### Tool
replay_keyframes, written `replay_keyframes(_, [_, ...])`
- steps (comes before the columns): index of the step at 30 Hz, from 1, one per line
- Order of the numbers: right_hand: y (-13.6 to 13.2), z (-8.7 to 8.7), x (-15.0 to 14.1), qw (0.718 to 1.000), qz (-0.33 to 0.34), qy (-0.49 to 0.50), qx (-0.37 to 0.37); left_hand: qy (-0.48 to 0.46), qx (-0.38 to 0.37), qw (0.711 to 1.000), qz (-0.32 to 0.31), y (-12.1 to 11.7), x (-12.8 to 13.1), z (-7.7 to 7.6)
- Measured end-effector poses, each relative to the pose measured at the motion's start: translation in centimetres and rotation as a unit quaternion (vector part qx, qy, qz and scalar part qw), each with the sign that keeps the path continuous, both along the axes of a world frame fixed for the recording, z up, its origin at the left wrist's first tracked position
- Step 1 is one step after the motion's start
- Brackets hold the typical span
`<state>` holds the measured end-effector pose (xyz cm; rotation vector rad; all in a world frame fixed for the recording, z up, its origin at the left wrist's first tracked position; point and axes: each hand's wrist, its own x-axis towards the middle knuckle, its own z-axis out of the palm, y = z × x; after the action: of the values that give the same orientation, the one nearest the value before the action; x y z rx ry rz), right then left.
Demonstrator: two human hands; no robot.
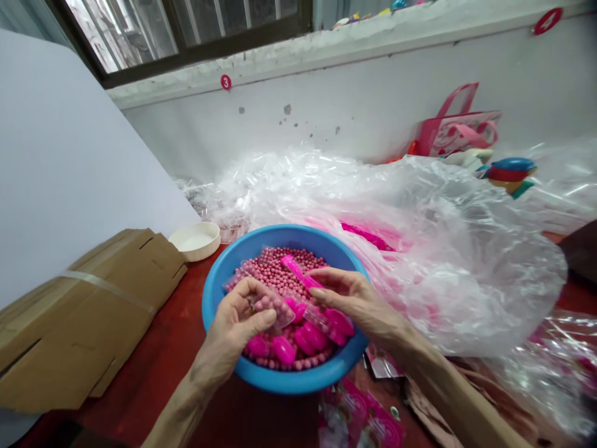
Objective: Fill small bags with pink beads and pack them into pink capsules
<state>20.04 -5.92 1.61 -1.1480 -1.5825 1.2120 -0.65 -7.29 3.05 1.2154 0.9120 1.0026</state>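
A blue bowl (219, 277) on the red table holds a heap of small pink beads (275, 264) and several bright pink oval pieces (283, 348). My left hand (233, 330) is closed on a small clear plastic bag (273, 305) partly filled with pink beads, over the bowl's near side. My right hand (354, 298) pinches the bag's other end, fingers pressed together over it. A bright pink strip (295, 269) lies on the beads just beyond my right fingers.
Flattened cardboard boxes (79, 311) lie at the left, with a white lid (196, 239) behind them. A big heap of clear plastic bags (420, 230) fills the right. A pink toy bag (454, 130) and coloured discs (510, 174) stand by the wall. Pink printed cards (368, 420) lie below the bowl.
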Motion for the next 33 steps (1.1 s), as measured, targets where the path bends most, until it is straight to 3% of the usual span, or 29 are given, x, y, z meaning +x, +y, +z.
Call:
replay_keyframes(3, [-3.7, 0.9, 2.2, 0.994, -0.067, 0.064, -0.053, 0.003, 0.009, 1.000, -0.030, -1.8, 1.1, 0.4])
replay_keyframes(5, [-5.8, 1.4, 4.1, 0.993, -0.087, 0.044, -0.066, 0.020, 0.016, 0.998, -0.053, -3.1, 2.1, 0.4])
replay_keyframes(8, [-8.6, 1.7, 7.1, 0.993, -0.078, -0.093, -0.005, 0.061, 0.022, 0.995, -0.070, -5.0, 3.8, -0.4])
replay_keyframes(12, [-11.4, 1.2, 9.2, 0.963, -0.034, -0.253, 0.089, 0.100, 0.063, 0.989, -0.091, -6.9, 6.4, -2.7])
replay_keyframes(16, [-12.4, 0.6, 8.7, 0.972, -0.021, -0.224, 0.070, 0.118, 0.111, 0.982, -0.094, -8.3, 8.7, -4.7])
replay_keyframes(20, [-12.5, 0.0, 8.1, 0.988, -0.021, -0.149, 0.035, 0.093, 0.073, 0.989, -0.094, -9.1, 9.9, -6.0])
replay_keyframes(24, [-13.0, -1.5, 8.7, 0.979, -0.010, -0.177, 0.096, 0.099, 0.049, 0.991, -0.069, -10.0, 10.8, -7.7])
replay_keyframes(28, [-14.0, -3.8, 9.4, 0.959, -0.054, -0.241, 0.136, 0.091, 0.001, 0.995, -0.044, -11.3, 12.5, -9.7])
replay_keyframes(33, [-15.1, -5.6, 9.4, 0.948, -0.124, -0.239, 0.172, 0.065, -0.012, 0.997, -0.031, -12.3, 14.0, -11.3])
